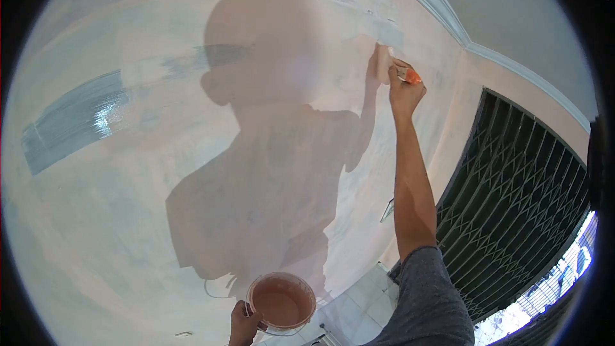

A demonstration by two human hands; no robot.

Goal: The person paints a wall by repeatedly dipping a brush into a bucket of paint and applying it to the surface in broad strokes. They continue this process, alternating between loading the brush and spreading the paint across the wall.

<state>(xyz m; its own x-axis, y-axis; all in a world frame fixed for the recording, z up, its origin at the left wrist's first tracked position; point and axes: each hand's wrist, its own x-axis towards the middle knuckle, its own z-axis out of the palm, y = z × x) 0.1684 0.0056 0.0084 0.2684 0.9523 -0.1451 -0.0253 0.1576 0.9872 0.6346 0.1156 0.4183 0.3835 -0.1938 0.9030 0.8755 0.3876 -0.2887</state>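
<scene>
High on the wall at the right, my right hand (407, 93) is closed around a paintbrush (410, 75) with an orange handle. The bristles touch or nearly touch the wall (288, 173), which carries patchy pale pink and grey-blue paint. Low in the view, my left hand (245, 323) grips the rim of a small round bucket (282, 301). Pinkish-brown paint fills part of the bucket. A glossy grey painted band (80, 118) shows on the wall at the left. My shadow falls across the middle of the wall.
A pale blue cornice (442, 6) runs along the ceiling (519, 13). To the right stands a dark folding metal gate (512, 205), with bright daylight beneath it. White floor tiles (359, 301) lie below, and a metal object (330, 336) is partly visible near the bucket.
</scene>
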